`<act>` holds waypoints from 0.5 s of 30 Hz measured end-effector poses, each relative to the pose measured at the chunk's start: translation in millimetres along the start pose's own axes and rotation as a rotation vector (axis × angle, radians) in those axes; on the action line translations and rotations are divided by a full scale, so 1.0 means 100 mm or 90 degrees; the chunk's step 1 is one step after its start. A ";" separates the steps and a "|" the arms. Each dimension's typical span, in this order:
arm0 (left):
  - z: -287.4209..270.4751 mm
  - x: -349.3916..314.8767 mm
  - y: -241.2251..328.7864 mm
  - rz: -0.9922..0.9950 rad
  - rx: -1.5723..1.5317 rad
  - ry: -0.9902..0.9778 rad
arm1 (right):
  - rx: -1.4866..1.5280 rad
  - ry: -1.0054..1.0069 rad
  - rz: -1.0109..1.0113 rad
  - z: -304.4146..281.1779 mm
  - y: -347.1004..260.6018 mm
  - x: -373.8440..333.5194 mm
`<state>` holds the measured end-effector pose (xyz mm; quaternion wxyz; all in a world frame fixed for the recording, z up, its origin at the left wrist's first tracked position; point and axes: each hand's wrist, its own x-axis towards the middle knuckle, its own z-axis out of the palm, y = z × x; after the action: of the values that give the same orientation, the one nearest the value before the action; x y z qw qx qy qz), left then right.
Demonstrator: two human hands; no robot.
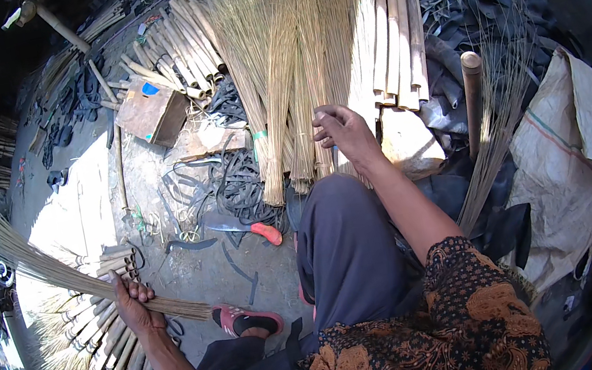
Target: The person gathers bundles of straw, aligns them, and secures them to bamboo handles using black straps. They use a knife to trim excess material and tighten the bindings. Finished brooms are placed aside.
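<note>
My left hand (133,301) is closed around a bundle of thin dry broom straw (30,251). Its bushy end fans out to the upper left and its cut end points at my sandal. Over the lower part of the standing straw bundles (290,83) is my right hand (344,133), fingers loosely bent and apart, with nothing seen in it. Whether its fingertips touch the straw, I cannot tell. A knife (244,227) with a red handle lies on the floor between my hands, beside a tangle of black rubber strips (221,186).
Finished brooms (105,337) with bamboo handles are piled at the lower left. Bamboo tubes (392,33) and a wooden block (150,111) lie ahead. An upright bamboo post (474,102), loose straw (498,117) and a white sack (564,153) stand on the right.
</note>
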<state>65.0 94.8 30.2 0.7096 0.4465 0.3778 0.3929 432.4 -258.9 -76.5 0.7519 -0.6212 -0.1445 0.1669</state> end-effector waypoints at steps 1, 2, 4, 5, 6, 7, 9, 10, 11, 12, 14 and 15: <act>-0.18 0.07 0.07 0.009 -0.003 0.040 | -0.025 0.107 0.068 -0.35 0.22 0.14; -0.37 0.13 0.14 0.031 0.034 0.101 | -0.115 0.205 0.138 -0.69 0.44 0.29; -0.71 0.21 0.25 0.047 0.089 0.163 | -0.310 0.399 0.145 -1.27 0.86 0.55; -0.88 0.23 0.29 0.061 0.119 0.223 | -0.456 0.464 0.207 -1.57 0.99 0.59; -1.03 0.24 0.32 0.071 0.141 0.274 | -0.549 0.518 0.104 -1.78 1.10 0.62; -1.18 0.22 0.35 0.079 0.159 0.289 | -0.572 0.525 0.116 -1.98 1.15 0.66; -1.43 0.21 0.38 0.077 0.143 0.318 | -0.680 0.568 0.084 -2.18 1.22 0.74; -1.53 0.20 0.39 0.088 0.140 0.349 | -0.729 0.573 0.090 -2.23 1.22 0.77; -1.62 0.19 0.39 0.091 0.134 0.350 | -0.725 0.552 0.142 -2.26 1.19 0.81; -1.69 0.19 0.39 0.093 0.129 0.358 | -0.724 0.548 0.180 -2.27 1.16 0.84; -1.78 0.19 0.37 0.093 0.122 0.385 | -0.740 0.520 0.264 -2.25 1.11 0.92; -1.80 0.20 0.36 0.091 0.119 0.404 | -0.750 0.514 0.273 -2.25 1.09 0.95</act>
<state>-94.9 183.6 3.4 0.4833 0.3906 0.5822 0.5243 605.9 -398.2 -224.0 0.2403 -0.9488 0.2016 -0.0362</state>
